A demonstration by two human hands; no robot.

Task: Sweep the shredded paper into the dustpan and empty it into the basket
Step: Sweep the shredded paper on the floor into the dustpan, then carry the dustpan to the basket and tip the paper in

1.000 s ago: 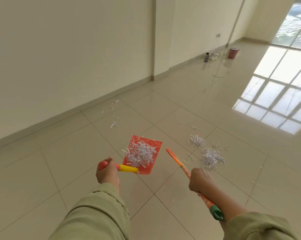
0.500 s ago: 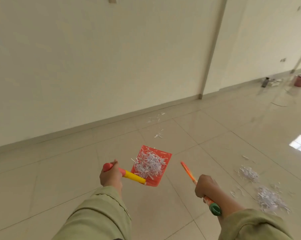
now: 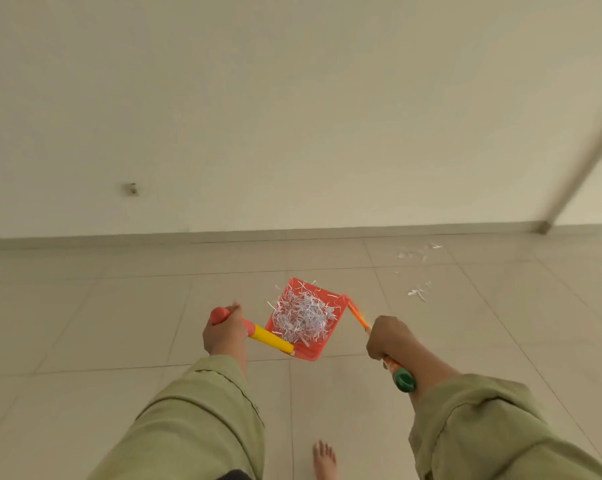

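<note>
A pale tiled floor (image 3: 119, 323) runs to a plain cream wall (image 3: 292, 116). The left hand (image 3: 225, 332) wraps its fingers round the yellow handle of the red dustpan (image 3: 322, 344), carried roughly level above the floor, probably so its heap of shredded paper (image 3: 303, 318) stays in. The right hand (image 3: 387, 337) grips the orange broom handle (image 3: 393, 367); stray shreds (image 3: 417, 291) lie near the wall, and no basket is in view.

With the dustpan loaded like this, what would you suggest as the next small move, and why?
Probably keep the red plastic dustpan level and carry it on to the basket. The left hand grips its yellow handle, a heap of white shredded paper fills it, strands overhang the rim, and no basket is in view.
</note>
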